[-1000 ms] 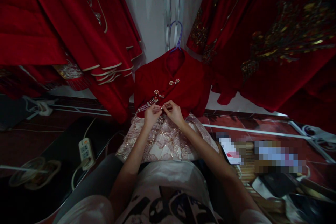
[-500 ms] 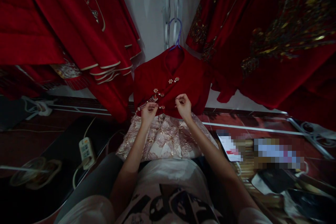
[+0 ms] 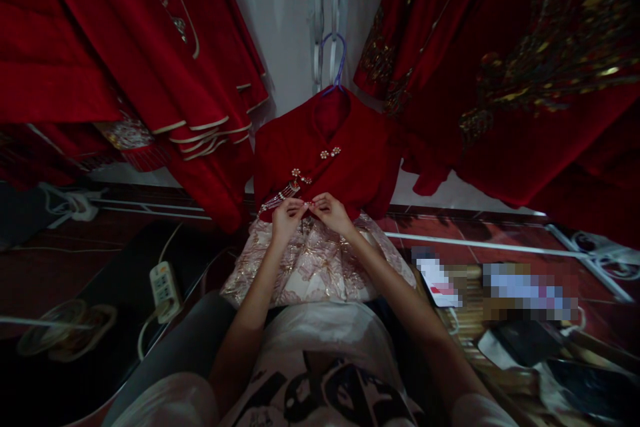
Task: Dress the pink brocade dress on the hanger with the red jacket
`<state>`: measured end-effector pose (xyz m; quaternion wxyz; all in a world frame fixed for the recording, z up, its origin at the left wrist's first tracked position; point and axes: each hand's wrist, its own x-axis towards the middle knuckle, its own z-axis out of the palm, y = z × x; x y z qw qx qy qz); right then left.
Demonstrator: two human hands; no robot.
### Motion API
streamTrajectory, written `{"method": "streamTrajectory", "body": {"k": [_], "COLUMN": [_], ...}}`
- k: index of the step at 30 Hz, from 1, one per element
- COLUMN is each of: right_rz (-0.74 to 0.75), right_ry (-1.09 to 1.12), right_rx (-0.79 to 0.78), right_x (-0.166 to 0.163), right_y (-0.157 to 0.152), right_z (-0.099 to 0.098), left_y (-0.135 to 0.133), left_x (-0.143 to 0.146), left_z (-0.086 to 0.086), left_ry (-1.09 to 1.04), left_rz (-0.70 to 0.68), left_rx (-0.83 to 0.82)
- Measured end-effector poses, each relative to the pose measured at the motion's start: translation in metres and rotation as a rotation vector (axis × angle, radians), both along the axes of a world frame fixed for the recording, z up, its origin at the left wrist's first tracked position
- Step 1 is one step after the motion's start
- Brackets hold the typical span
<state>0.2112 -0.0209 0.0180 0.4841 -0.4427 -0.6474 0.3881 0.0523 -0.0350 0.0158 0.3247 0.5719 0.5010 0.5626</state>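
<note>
Nearest, at six o'clock from the fingertips, the pale pink-and-gold patterned skirt cloth (image 3: 320, 280) spreads towards the person, with no clear change since half a second ago. Just beyond its top edge is the newest change: the right hand (image 3: 333, 215), which was apart on the red cloth towards three o'clock, has come back beside the left hand (image 3: 289, 219). The two now meet at the small, shiny beaded ornament (image 3: 308, 204) low on the front of the jacket. Each has thumb and finger narrowed to a pinch on it; whether cloth is caught too, I cannot tell. Judging by this, work on that lowest ornament is probably unfinished.

The dark red, long-sleeved cloth jacket (image 3: 360, 180) hangs upright around the fingertips, reaching mostly towards twelve. On it, the flower-shaped, beaded tassel ornament (image 3: 295, 174) at eleven o'clock and the paired pearly flower ornament (image 3: 330, 153) at one have not visibly shifted on the cloth. Farther off, just past twelve, the purple hook-topped hanger (image 3: 343, 60) bears the jacket.
</note>
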Motion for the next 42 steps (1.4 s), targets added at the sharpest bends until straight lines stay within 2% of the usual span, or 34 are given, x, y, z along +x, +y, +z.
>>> {"method": "streamTrajectory", "body": {"k": [4, 8, 12, 15, 19, 23, 28, 32, 37, 39, 42], "right_rz": [0.059, 0.077, 0.145, 0.315, 0.515, 0.549, 0.564, 0.557, 0.552, 0.558, 0.633], "right_ry": [0.038, 0.042, 0.023, -0.007, -0.038, -0.048, -0.03, -0.025, -0.043, -0.046, -0.07], "right_rx": [-0.004, -0.018, -0.037, -0.124, -0.217, -0.287, -0.299, -0.304, -0.305, -0.311, -0.36], "right_x": [0.001, 0.001, 0.015, 0.034, 0.057, 0.066, 0.067, 0.063, 0.06, 0.063, 0.072], "right_y": [-0.001, -0.002, -0.003, -0.006, -0.012, -0.015, -0.015, -0.017, -0.018, -0.017, -0.017], "right_z": [0.002, 0.01, 0.028, 0.047, 0.07, 0.081, 0.082, 0.081, 0.081, 0.081, 0.084], "left_y": [0.002, 0.0, 0.005, 0.016, 0.027, 0.027, 0.025, 0.029, 0.035, 0.035, 0.036], "left_x": [0.0, 0.001, 0.001, 0.004, 0.014, 0.021, 0.019, 0.019, 0.027, 0.033, 0.044], "left_z": [-0.005, -0.001, 0.01, 0.021, 0.036, 0.049, 0.057, 0.055, 0.051, 0.055, 0.069], "left_ry": [-0.04, -0.046, -0.227, -0.38, -0.436, -0.563, -0.667, -0.625, -0.589, -0.552, -0.384], "left_rz": [0.013, 0.019, -0.041, -0.055, -0.058, -0.103, -0.135, -0.107, 0.019, -0.009, -0.15], "left_rx": [-0.009, -0.016, -0.068, -0.111, -0.15, -0.184, -0.226, -0.201, -0.13, -0.175, -0.184]}}
